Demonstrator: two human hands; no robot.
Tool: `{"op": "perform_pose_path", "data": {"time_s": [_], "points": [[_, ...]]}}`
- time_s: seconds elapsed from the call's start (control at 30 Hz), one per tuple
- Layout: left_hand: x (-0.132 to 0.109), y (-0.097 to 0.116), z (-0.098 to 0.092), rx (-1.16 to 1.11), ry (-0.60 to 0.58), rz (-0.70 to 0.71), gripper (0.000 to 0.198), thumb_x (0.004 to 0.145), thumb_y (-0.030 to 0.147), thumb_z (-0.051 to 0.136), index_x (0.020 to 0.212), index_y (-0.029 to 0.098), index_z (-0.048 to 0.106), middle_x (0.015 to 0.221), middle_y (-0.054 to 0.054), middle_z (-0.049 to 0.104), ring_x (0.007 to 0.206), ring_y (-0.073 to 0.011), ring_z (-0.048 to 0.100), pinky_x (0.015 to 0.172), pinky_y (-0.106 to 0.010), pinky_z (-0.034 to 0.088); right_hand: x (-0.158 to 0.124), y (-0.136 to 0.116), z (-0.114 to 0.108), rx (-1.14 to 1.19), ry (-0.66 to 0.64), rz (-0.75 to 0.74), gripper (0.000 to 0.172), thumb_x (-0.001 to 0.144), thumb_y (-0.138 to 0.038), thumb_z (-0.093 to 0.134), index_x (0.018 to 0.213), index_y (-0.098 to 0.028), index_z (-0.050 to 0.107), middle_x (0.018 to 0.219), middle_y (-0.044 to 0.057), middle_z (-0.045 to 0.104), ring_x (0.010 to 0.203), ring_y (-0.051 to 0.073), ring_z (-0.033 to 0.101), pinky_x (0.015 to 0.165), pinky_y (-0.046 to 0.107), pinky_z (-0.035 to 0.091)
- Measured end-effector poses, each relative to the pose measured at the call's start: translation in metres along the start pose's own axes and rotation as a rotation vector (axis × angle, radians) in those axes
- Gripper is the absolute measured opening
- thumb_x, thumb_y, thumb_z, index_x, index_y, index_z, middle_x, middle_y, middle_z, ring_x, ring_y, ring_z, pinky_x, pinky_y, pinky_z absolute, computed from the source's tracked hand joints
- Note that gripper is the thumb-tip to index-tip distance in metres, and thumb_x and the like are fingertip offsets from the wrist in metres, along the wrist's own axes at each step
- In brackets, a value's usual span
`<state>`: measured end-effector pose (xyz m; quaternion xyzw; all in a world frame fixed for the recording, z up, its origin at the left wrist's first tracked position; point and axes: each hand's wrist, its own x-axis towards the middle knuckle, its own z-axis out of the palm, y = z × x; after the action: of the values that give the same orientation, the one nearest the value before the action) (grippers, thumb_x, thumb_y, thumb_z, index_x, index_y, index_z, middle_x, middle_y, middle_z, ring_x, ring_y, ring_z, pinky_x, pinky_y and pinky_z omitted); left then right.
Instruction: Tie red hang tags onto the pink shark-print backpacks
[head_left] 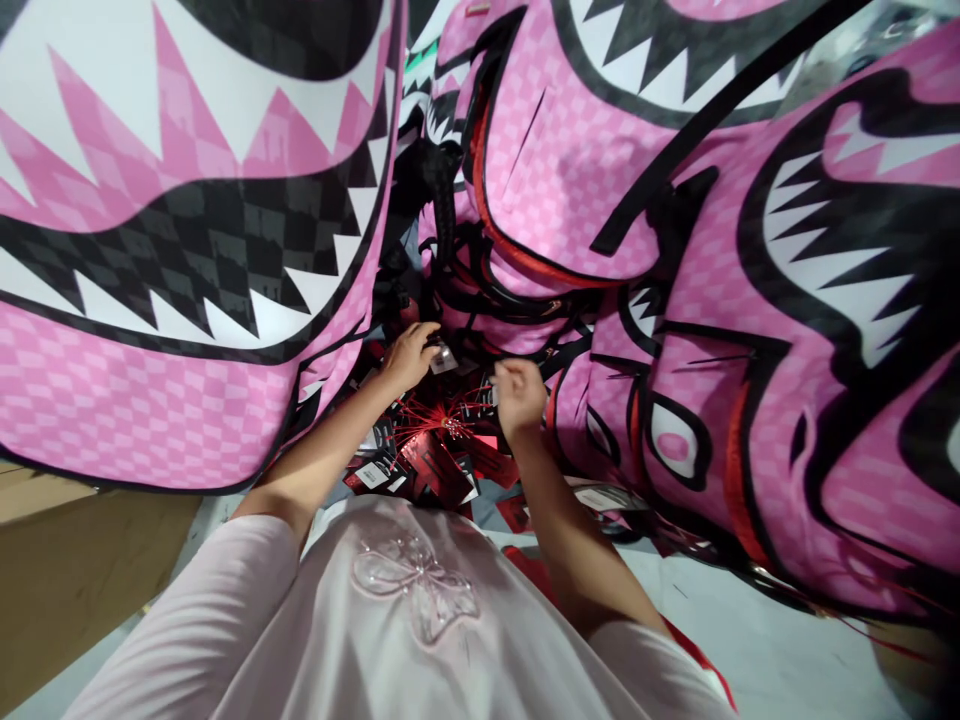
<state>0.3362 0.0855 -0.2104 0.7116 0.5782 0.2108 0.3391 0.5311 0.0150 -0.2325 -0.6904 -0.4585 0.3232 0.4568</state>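
In front of my body lies a heap of red and black hang tags (435, 468), with a bundle of red strings (448, 425) fanning out across it. My left hand (409, 358) is above the far left side of the heap, fingers curled together by a small clear-and-white piece (444, 356) that looks like plastic or a label. To the right, my right hand (520, 396) is closed in a pinch above the tags. What its fingertips hold is too small and blurred to name.
A large pink bag panel with a shark-mouth print (180, 230) rises at left. Pink backpacks (570, 180) with black straps and red zips crowd the back and right. A cardboard box (82, 580) stands at lower left, and pale floor (772, 640) shows at lower right.
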Motion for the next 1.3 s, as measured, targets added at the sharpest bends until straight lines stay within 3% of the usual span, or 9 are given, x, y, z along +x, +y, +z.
{"op": "perform_pose_path", "data": {"time_s": [0.07,0.13,0.27,0.33,0.47,0.7,0.83,1.13,1.3], "points": [[-0.028,-0.002,-0.007,-0.002,0.007,0.041,0.026,0.089,0.016,0.05,0.113,0.018,0.061,0.111,-0.006,0.064,0.095,-0.0146,0.061,0.089,-0.027,0.046,-0.038,0.013,-0.017,-0.112,-0.014,0.106,0.023,0.088,-0.038,0.044,0.089,-0.019,0.056,0.072,0.003,0.064,0.063,0.017,0.06,0.067,0.031,0.051],[-0.056,-0.001,-0.008,0.032,-0.049,0.098,0.022,0.09,0.022,0.05,0.107,0.02,0.063,0.107,-0.005,0.065,0.1,-0.0163,0.06,0.092,-0.03,0.045,-0.071,0.025,-0.021,-0.239,-0.228,0.175,0.024,0.09,-0.036,0.041,0.092,-0.02,0.059,0.078,0.005,0.068,0.066,0.018,0.062,0.068,0.032,0.051],[-0.087,0.008,0.007,0.211,-0.185,0.19,0.043,0.08,0.038,0.068,0.119,0.024,0.06,0.122,-0.008,0.061,0.117,-0.0252,0.05,0.103,-0.041,0.036,-0.1,0.033,0.005,-0.569,-0.525,0.096,0.021,0.086,-0.023,0.049,0.095,-0.02,0.068,0.098,0.009,0.071,0.09,0.023,0.065,0.083,0.033,0.048],[-0.091,0.012,0.017,0.312,-0.21,0.203,0.048,0.077,0.04,0.071,0.121,0.025,0.059,0.122,-0.009,0.06,0.117,-0.0277,0.048,0.105,-0.046,0.032,-0.099,0.032,0.02,-0.725,-0.57,0.069,0.025,0.085,-0.015,0.047,0.092,-0.018,0.07,0.099,0.012,0.071,0.094,0.024,0.064,0.085,0.032,0.046],[-0.09,0.012,0.034,0.42,-0.221,0.258,0.022,0.082,0.031,0.064,0.103,0.025,0.067,0.109,-0.007,0.063,0.108,-0.0258,0.052,0.109,-0.048,0.026,-0.097,0.026,0.028,-0.799,-0.559,0.063,0.03,0.088,-0.013,0.04,0.094,-0.016,0.07,0.1,0.013,0.071,0.091,0.023,0.065,0.079,0.03,0.043],[-0.094,0.005,0.043,0.339,-0.16,0.18,0.016,0.086,0.033,0.059,0.094,0.024,0.068,0.101,-0.004,0.064,0.099,-0.0223,0.055,0.104,-0.043,0.032,-0.1,0.003,-0.007,-0.967,-0.654,-0.033,0.022,0.089,-0.013,0.042,0.09,-0.019,0.064,0.086,0.006,0.072,0.082,0.019,0.065,0.07,0.028,0.033],[-0.103,0.013,0.052,0.386,-0.176,0.227,0.017,0.088,0.033,0.055,0.094,0.023,0.068,0.1,-0.007,0.064,0.1,-0.024,0.055,0.105,-0.044,0.031,-0.093,-0.017,-0.028,-1.091,-0.783,0.046,0.021,0.088,-0.012,0.044,0.085,-0.022,0.063,0.075,0.005,0.07,0.072,0.02,0.065,0.064,0.03,0.028],[-0.111,0.012,0.065,0.361,-0.103,0.284,0.016,0.089,0.029,0.054,0.095,0.017,0.062,0.099,-0.008,0.063,0.097,-0.023,0.054,0.1,-0.042,0.035,-0.088,-0.013,-0.023,-1.144,-0.827,0.217,0.021,0.093,-0.015,0.041,0.096,-0.02,0.062,0.081,0.006,0.071,0.076,0.018,0.066,0.059,0.027,0.027],[-0.112,0.009,0.065,0.345,-0.066,0.255,0.014,0.09,0.024,0.052,0.1,0.017,0.06,0.101,-0.007,0.062,0.098,-0.022,0.053,0.099,-0.042,0.035,-0.08,-0.015,-0.023,-1.173,-0.825,-0.013,0.021,0.092,-0.014,0.043,0.093,-0.019,0.063,0.083,0.006,0.072,0.083,0.018,0.067,0.07,0.027,0.034]]}}
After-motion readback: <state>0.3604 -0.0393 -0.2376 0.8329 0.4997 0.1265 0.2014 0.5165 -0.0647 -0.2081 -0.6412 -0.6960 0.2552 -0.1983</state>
